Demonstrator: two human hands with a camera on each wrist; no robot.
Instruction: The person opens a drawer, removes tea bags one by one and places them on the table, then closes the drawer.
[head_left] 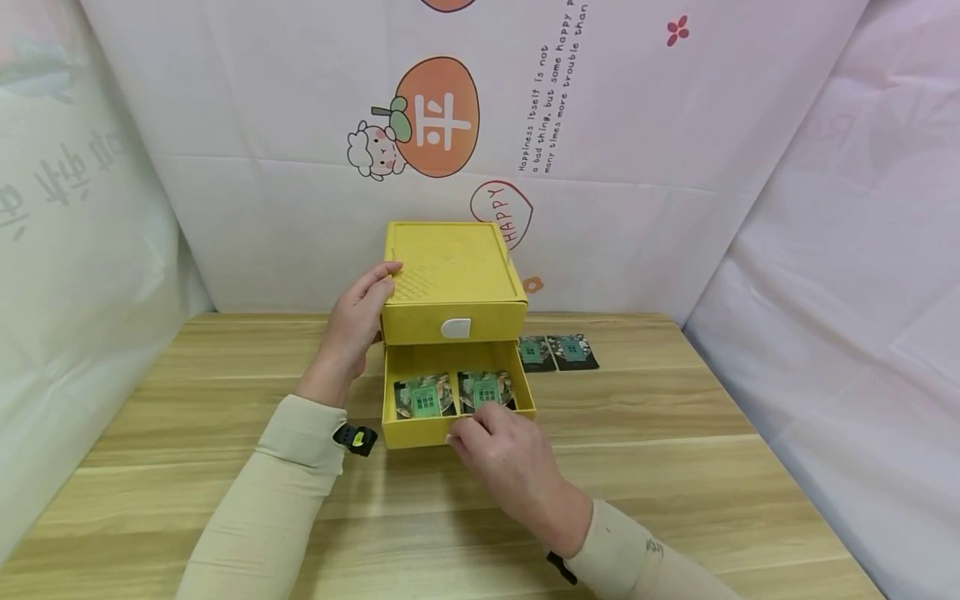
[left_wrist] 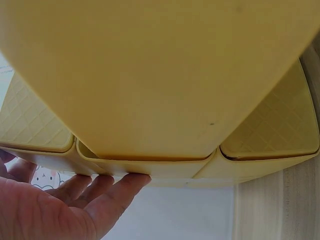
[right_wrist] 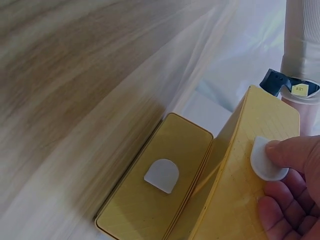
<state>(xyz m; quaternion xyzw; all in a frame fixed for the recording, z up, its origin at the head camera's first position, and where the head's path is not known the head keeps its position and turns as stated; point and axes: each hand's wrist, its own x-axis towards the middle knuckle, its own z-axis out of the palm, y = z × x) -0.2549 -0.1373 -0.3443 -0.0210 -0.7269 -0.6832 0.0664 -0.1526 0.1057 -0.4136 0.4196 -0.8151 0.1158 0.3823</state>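
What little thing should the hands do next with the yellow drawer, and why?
Maybe the right hand could let go of the white handle and reach inside. The lower drawer stands pulled out, two green-and-black packets lie in it, and the left hand touches the yellow box, probably steadying it.

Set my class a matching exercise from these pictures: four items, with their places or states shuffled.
1. Left hand
2. Right hand
3. Upper drawer
4. Lower drawer

A. Pulled out, with cards inside
B. Pinching a white handle
C. Touching the side of the yellow box
D. Pushed in

Pairs: 1-C, 2-B, 3-D, 4-A
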